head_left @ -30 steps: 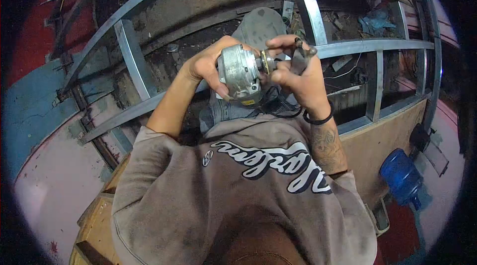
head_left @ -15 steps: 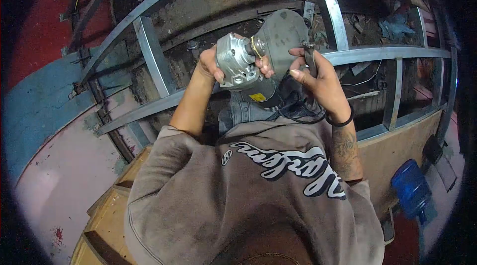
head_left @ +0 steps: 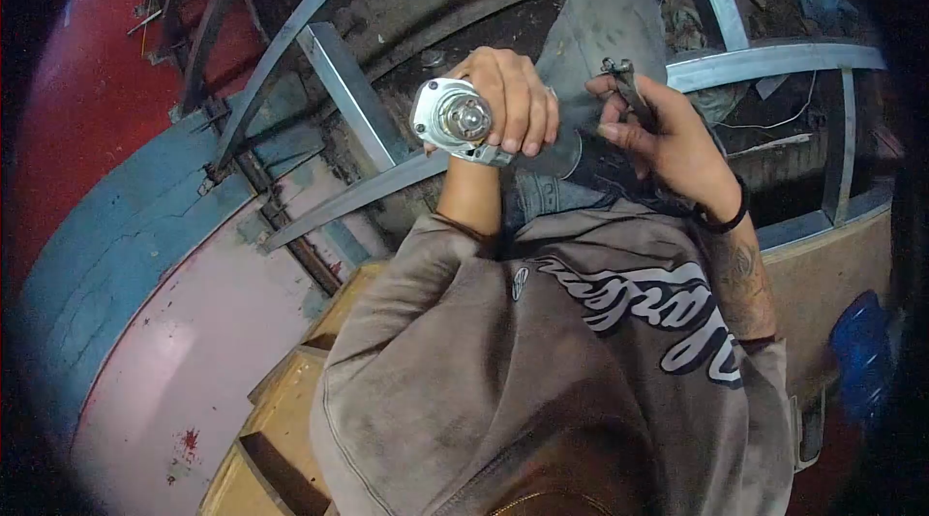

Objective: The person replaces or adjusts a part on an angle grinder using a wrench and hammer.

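My left hand (head_left: 511, 95) is wrapped over the silver gear head of an angle grinder (head_left: 427, 115), its fingers lying along the right side. The bare round spindle end points up toward me, with bolts at the housing corners. Most of the grinder's body is hidden under the hand. To the right, my right hand (head_left: 682, 148) pinches a narrow dark metal piece (head_left: 634, 95) with two small knobs at its upper end, held apart from the grinder. A dark band circles that wrist.
A grey-clad knee (head_left: 605, 22) rises behind both hands. Metal framing (head_left: 348, 95) curves around me over a dirty floor with debris. Wooden compartments (head_left: 281, 409) stand at lower left, beside a pink and blue painted surface (head_left: 184, 322). A blue plastic bottle (head_left: 861, 351) is at right.
My left hand has turned the grinder, so its spindle now faces up instead of right. My right hand still grips the metal piece. The whole view has shifted.
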Motion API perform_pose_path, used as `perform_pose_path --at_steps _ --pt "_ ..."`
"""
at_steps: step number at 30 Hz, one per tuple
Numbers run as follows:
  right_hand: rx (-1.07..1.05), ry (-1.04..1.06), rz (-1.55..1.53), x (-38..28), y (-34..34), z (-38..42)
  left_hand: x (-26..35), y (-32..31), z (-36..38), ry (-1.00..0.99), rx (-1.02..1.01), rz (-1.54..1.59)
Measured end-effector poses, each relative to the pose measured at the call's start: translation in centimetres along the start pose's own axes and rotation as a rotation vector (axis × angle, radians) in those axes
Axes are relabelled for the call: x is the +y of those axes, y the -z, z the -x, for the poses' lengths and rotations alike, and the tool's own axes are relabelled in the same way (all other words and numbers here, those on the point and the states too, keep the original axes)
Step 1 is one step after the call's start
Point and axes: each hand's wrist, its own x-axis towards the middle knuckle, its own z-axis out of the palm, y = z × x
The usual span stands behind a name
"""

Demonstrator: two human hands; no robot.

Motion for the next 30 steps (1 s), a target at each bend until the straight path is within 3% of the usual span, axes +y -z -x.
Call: perform_pose_path --at_steps 10,27,29,30 --pt "-0.001 0.012 0.029 -0.5 -0.5 -0.5 0.3 -0.5 0.8 0.034 0.116 -0.035" --pt "-0.023 -0.136 0.033 -3.4 -1.5 0.4 0.3 -0.2 1.1 0.0 0.078 0.0" --pt "-0.054 0.161 0.05 -3.4 -2.4 0.3 0.3 -0.3 1.1 0.006 0.091 -0.002" --pt "-0.079 0.17 0.05 -4.2 -2.8 0.3 0.2 -0.4 1.1 0.003 0.11 0.001"
